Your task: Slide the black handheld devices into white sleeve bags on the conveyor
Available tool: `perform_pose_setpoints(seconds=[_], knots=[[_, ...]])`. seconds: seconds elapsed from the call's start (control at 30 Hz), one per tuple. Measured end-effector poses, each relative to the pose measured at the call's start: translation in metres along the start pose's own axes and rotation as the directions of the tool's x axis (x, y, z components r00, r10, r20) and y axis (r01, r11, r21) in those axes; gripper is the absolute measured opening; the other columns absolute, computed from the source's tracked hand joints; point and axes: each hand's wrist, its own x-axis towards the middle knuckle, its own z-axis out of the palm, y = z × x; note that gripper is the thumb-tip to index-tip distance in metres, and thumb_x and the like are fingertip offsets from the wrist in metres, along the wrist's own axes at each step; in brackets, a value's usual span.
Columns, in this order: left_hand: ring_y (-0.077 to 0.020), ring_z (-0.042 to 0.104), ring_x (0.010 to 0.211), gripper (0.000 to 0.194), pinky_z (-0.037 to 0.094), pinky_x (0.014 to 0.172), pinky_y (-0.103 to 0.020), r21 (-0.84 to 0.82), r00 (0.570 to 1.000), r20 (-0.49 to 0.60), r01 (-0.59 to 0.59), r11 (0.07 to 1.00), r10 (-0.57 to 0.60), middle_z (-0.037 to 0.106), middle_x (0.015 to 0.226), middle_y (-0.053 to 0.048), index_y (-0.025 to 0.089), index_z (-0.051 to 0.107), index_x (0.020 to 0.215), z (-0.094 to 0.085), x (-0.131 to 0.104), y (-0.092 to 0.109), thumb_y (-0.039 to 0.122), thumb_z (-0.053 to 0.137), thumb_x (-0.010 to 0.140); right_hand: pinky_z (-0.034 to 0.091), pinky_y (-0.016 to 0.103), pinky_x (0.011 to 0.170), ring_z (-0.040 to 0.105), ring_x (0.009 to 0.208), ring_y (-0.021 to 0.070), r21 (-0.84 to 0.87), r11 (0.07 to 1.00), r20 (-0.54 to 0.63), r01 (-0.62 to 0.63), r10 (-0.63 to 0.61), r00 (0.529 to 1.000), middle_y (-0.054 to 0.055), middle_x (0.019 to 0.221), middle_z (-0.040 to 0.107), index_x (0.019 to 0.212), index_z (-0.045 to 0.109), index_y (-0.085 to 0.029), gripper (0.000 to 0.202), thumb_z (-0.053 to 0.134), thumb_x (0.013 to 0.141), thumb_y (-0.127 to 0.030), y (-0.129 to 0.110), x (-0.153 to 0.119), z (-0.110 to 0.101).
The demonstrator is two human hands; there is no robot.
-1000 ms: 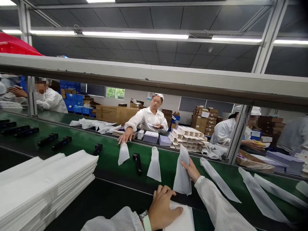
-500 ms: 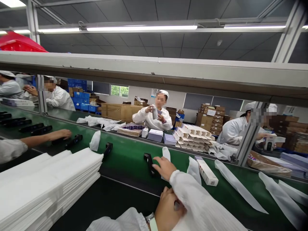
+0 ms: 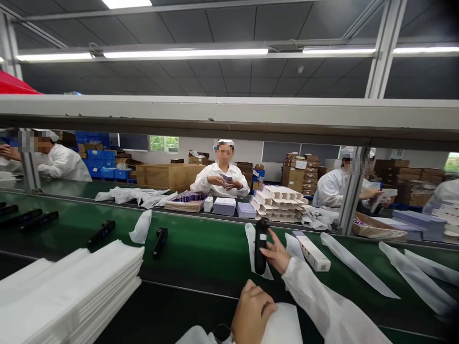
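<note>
Several lights [image 3: 186, 53] shine over our green belt [image 3: 204, 241], cartons [image 3: 168, 177] far behind; our right hand [image 3: 278, 253] grips a black device [image 3: 260, 251]; our near left hand [image 3: 251, 310] curls against white paper [image 3: 286, 325], grip unclear.

Bright white tubes [image 3: 186, 53] light the room from overhead, glaring against the dim grey ceiling [image 3: 233, 26], while the shelf [image 3: 215, 108] is shadowed underneath. The green belt [image 3: 201, 243] carries a soft sheen. The right edge looks stretched and slightly blurred, its top corner dark.
</note>
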Motion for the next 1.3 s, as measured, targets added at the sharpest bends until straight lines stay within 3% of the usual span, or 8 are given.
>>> perform_pose_setpoints(seconds=[0.13,0.2,0.33,0.53,0.73,1.0,1.17,1.3], knots=[[-0.0166,0.047,0.076,0.006,0.040,0.069,-0.030,0.117,0.999,-0.033,-0.019,0.993,0.023,0.055,0.074,-0.001,0.019,0.056,0.073,-0.006,-0.006,0.010,0.015,0.053,0.076,0.044,0.031,0.054,0.061,0.064,0.0206,-0.002,0.999,-0.099,-0.032,0.032,0.995,0.000,0.080,0.058,0.127,0.001,-0.037,0.108,0.073,0.048,-0.030,-0.041,-0.036,-0.026],[-0.0173,0.046,0.081,0.006,0.040,0.070,-0.031,0.214,0.993,-0.022,-0.111,0.970,0.118,0.054,0.080,-0.002,0.018,0.054,0.074,-0.009,-0.007,0.011,0.015,0.050,0.078,0.045,0.032,0.054,0.061,0.063,0.0205,-0.036,0.998,-0.111,-0.042,0.037,0.993,-0.001,0.079,0.058,0.127,-0.002,-0.039,0.109,0.073,0.049,-0.029,-0.052,-0.048,-0.030],[-0.0225,0.041,0.095,0.005,0.037,0.072,-0.035,0.435,0.949,0.006,-0.286,0.854,0.314,0.050,0.099,-0.005,0.018,0.052,0.075,-0.012,-0.009,0.008,0.018,0.049,0.079,0.047,0.036,0.055,0.061,0.064,0.0214,-0.067,0.996,-0.084,-0.050,0.044,0.995,-0.002,0.075,0.057,0.126,-0.002,-0.039,0.110,0.074,0.048,-0.028,-0.055,-0.063,-0.027],[-0.0195,0.042,0.083,0.009,0.037,0.065,-0.032,0.547,0.937,0.083,-0.327,0.770,0.340,0.049,0.085,-0.004,0.018,0.052,0.071,-0.013,-0.009,0.006,0.019,0.049,0.079,0.048,0.033,0.050,0.060,0.059,0.0194,-0.134,0.990,-0.111,-0.049,0.035,0.993,0.000,0.079,0.058,0.124,0.003,-0.036,0.103,0.073,0.050,-0.029,-0.049,-0.069,-0.012],[-0.0172,0.040,0.080,0.009,0.035,0.065,-0.030,0.485,0.949,0.048,-0.294,0.823,0.311,0.047,0.081,-0.002,0.018,0.052,0.070,-0.014,-0.009,0.005,0.021,0.051,0.078,0.045,0.028,0.040,0.059,0.054,0.0198,-0.225,0.969,-0.138,-0.101,0.071,0.988,-0.002,0.071,0.056,0.119,0.013,-0.032,0.085,0.068,0.055,-0.036,-0.045,-0.071,-0.002],[-0.0167,0.040,0.084,0.017,0.036,0.074,-0.032,0.141,0.983,-0.025,-0.177,0.974,0.183,0.045,0.084,-0.001,0.018,0.049,0.062,-0.023,-0.006,0.022,0.029,0.054,0.075,0.041,0.026,0.036,0.050,0.045,0.0142,-0.250,0.956,-0.194,-0.154,0.107,0.975,-0.006,0.057,0.047,0.090,0.032,-0.025,0.047,0.059,0.061,-0.052,-0.048,-0.069,-0.003],[-0.0175,0.040,0.088,0.021,0.036,0.079,-0.033,-0.031,0.991,-0.118,-0.068,0.997,0.064,0.044,0.087,-0.002,0.018,0.051,0.061,-0.041,0.012,0.039,0.034,0.050,0.076,0.037,0.019,0.043,0.042,0.042,0.0061,-0.143,0.984,0.046,-0.105,0.113,0.993,-0.007,0.050,0.042,0.069,0.038,-0.018,0.039,0.062,0.062,-0.048,-0.042,-0.070,-0.003],[-0.0194,0.040,0.093,0.025,0.032,0.085,-0.036,-0.104,0.986,-0.158,-0.064,0.993,0.047,0.043,0.091,-0.002,0.019,0.053,0.061,-0.062,0.023,0.052,0.040,0.048,0.076,0.042,0.024,0.060,0.054,0.064,0.0114,-0.061,0.976,0.422,-0.210,0.216,0.881,0.003,0.066,0.053,0.067,0.054,-0.011,0.047,0.053,0.064,-0.058,-0.050,-0.078,-0.002]])
